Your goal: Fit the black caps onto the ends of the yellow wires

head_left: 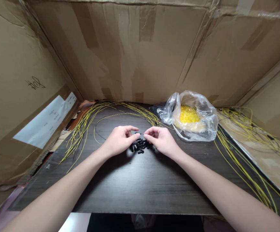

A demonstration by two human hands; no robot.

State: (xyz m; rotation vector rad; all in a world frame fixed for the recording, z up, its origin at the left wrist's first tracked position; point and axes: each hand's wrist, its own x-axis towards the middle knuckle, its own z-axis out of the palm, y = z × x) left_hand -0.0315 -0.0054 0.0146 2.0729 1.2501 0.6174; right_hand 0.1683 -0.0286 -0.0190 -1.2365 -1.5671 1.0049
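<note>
My left hand (pixel 120 139) is closed in a pinch, thumb and forefinger around a small black sleeve-like piece that is mostly hidden. Facing it, my right hand (pixel 162 139) pinches a thin yellow wire (pixel 142 134), whose short end shows between the two hands at the black piece. Whether the wire's tip sits inside the piece is too small to tell. Just below my fingertips lies a pile of small black sleeve-like pieces (pixel 140 145) on the dark wooden table (pixel 130 183).
A bundle of yellow wires (pixel 82 129) curves across the table's left and back. A clear plastic bag (pixel 202 129) holding small yellow parts (pixel 189 114) stands at back right. More yellow wires (pixel 246 174) lie at right. Tall cardboard walls (pixel 130 58) enclose the table.
</note>
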